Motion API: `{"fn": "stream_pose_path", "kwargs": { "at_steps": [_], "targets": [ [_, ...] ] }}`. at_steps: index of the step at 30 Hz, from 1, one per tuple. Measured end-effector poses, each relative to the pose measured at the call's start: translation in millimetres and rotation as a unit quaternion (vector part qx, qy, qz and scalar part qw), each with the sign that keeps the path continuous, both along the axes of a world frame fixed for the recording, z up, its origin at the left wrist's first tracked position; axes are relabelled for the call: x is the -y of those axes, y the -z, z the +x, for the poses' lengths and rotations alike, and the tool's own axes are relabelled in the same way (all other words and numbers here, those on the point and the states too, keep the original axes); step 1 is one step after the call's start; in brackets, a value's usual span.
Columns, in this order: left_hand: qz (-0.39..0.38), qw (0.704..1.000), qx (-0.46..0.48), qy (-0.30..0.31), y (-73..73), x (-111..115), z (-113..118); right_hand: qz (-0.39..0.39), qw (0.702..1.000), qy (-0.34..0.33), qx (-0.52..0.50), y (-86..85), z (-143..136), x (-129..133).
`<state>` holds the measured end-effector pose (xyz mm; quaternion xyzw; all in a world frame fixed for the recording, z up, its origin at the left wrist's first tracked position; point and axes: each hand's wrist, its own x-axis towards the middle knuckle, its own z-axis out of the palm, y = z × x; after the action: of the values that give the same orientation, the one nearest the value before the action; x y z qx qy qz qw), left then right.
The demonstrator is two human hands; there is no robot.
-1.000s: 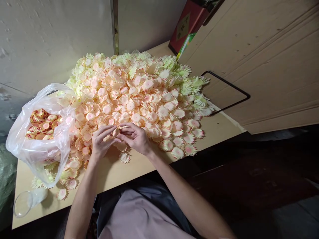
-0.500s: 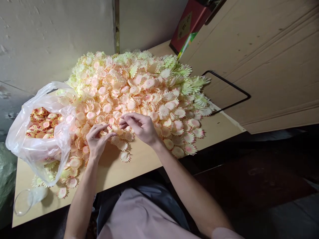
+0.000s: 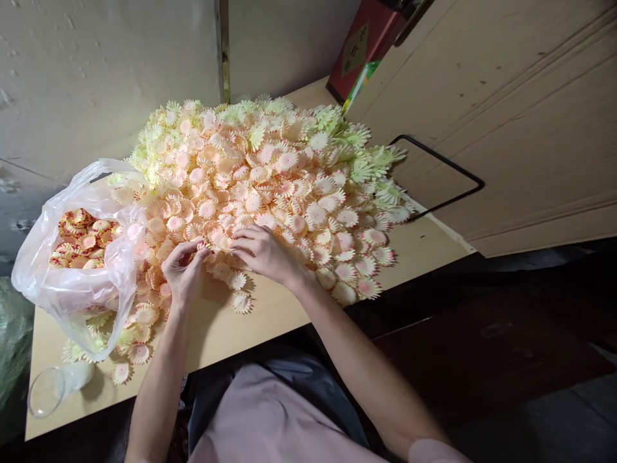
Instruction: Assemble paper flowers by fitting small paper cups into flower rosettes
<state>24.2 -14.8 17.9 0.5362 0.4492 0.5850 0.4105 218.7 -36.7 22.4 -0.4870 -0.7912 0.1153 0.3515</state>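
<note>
A large heap of pale pink, cream and green artificial flower pieces [image 3: 250, 173] covers the table. At the heap's front edge my left hand [image 3: 184, 269] pinches a small red-edged flower piece [image 3: 204, 246] between thumb and fingertips. Just to its right, my right hand [image 3: 263, 254] has its fingers bent together at the heap, palm down; whatever lies at its fingertips is too small to name. On the left, an open clear plastic bag [image 3: 77, 283] holds red and yellow flower pieces [image 3: 84, 238].
A clear cup [image 3: 58, 386] lies on its side at the table's [image 3: 260, 308] front left corner. Behind on the right are a red box [image 3: 361, 48], a large cardboard sheet [image 3: 506, 128] and a black metal loop [image 3: 448, 166].
My right hand has turned palm down and its fingers have closed towards the heap. My left hand has drawn its thumb and fingers together on the red-edged piece.
</note>
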Motion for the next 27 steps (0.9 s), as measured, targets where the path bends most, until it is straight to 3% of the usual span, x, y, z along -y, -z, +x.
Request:
{"fn": "stream_pose_path", "kwargs": {
  "at_steps": [5, 13, 18, 23, 27],
  "targets": [
    [-0.011, 1.000, -0.004, -0.028, 4.0, -2.7, -1.6, -0.005, 0.996, 0.047, -0.081, -8.0, -2.3, -5.7],
    [0.016, 0.998, 0.015, -0.058, 4.8, -9.3, -4.5, -0.042, 0.965, 0.056, -0.254, -8.4, -8.3, -8.8],
    [0.012, 0.998, 0.026, -0.051, 4.6, -8.0, -5.2, 0.035, 0.992, 0.062, -0.100, -21.1, -7.4, 0.0],
    [0.001, 0.997, 0.037, -0.063, 4.8, -9.1, -6.1, -0.042, 0.994, -0.063, 0.077, -18.0, -8.7, 11.4],
    [0.004, 0.997, 0.034, -0.065, 2.8, -9.3, -6.0, -0.037, 0.993, -0.041, 0.109, -9.8, -15.2, 12.2]
  ]
}}
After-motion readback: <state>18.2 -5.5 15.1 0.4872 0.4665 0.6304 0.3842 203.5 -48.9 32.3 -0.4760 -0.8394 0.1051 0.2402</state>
